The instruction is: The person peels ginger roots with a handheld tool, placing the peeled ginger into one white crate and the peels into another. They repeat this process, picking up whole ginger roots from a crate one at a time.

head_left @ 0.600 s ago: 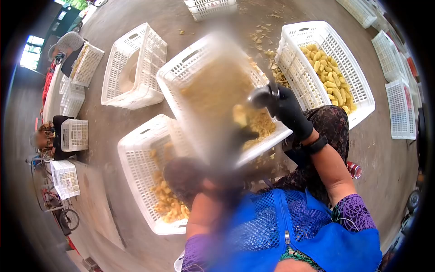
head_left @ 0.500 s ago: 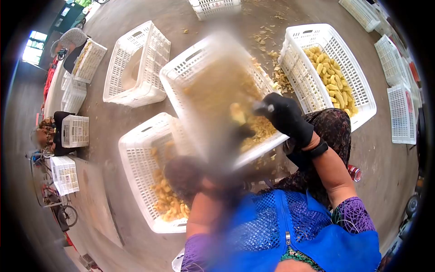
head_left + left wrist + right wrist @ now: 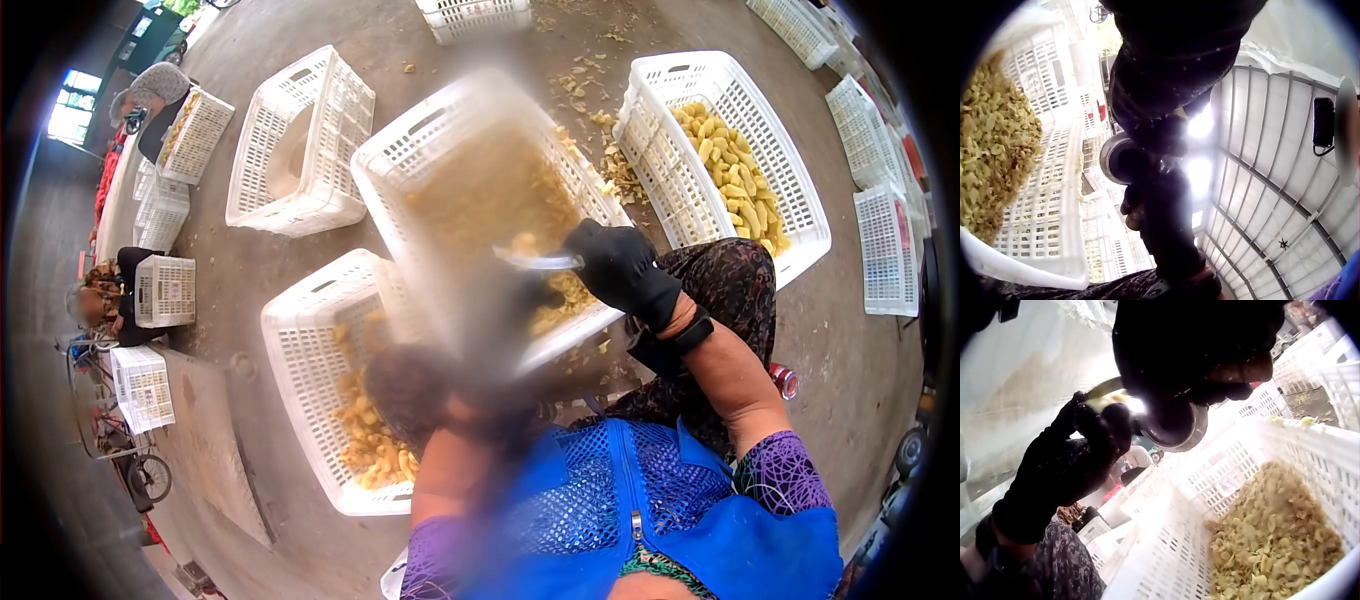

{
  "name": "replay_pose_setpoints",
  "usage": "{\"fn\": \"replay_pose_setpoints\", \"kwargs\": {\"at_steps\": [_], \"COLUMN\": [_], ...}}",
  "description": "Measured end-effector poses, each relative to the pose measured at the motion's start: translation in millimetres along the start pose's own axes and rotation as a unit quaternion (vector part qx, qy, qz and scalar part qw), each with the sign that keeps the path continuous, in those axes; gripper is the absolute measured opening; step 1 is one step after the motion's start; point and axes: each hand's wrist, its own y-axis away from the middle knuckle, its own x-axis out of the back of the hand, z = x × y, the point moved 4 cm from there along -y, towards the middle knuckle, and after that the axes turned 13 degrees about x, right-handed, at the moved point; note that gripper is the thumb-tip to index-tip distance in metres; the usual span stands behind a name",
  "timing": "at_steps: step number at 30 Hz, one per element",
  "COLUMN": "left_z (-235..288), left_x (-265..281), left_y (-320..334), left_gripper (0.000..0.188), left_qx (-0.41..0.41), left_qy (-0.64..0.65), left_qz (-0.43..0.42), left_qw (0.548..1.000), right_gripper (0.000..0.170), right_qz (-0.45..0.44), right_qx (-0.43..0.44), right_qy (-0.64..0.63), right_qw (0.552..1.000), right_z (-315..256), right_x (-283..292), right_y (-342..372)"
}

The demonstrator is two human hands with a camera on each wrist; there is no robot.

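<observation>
In the head view my black-gloved right hand (image 3: 622,268) grips a shiny curved metal tool (image 3: 542,262), held over the middle crate (image 3: 405,135). A pale yellow piece (image 3: 524,242) lies at the tool, beside my blurred, dark-gloved left hand (image 3: 525,300). The right wrist view has the left hand (image 3: 1082,447) pinching the yellow piece (image 3: 1109,400), with the tool's round metal rim (image 3: 1192,436) close by, under my right hand (image 3: 1191,350). Pale shavings (image 3: 1266,544) fill the bottom of the crate below. A smudge blurs part of the head view.
A crate of yellow pieces (image 3: 730,170) stands right, another with yellow pieces (image 3: 365,430) lower left, and a crate holding a round pale object (image 3: 290,155) upper left. Scraps (image 3: 580,85) litter the floor. Two people sit by crates at far left; a red can (image 3: 785,380) lies near the right knee.
My right hand has moved slightly down and left, and the tool has turned so that its thin edge points left over the yellow piece. The left hand looks nearly unmoved.
</observation>
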Motion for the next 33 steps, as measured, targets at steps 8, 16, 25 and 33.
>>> {"fn": "replay_pose_setpoints", "kwargs": {"at_steps": [8, 16, 25, 33], "left_z": [15, 18, 14, 18], "left_x": [3, 9, 6, 3], "left_y": [6, 4, -2, 2], "left_gripper": [0.043, 0.042, 0.042, 0.042], "left_qx": [0.006, 0.043, 0.067, 0.054], "left_qy": [0.001, 0.038, 0.077, 0.054], "left_qz": [-0.01, -0.018, -0.03, -0.019], "left_qw": [1.0, 0.998, 0.994, 0.997], "right_gripper": [0.01, 0.012, 0.015, 0.02], "right_qz": [0.029, 0.046, 0.073, 0.057], "right_qx": [0.033, 0.042, -0.012, -0.022], "right_qy": [0.034, 0.072, -0.355, -0.122], "right_qw": [0.998, 0.995, 0.932, 0.991], "right_z": [2, 0, -11, -19], "right_x": [-8, -1, 9, 34], "right_y": [0, -4, -15, -19]}}
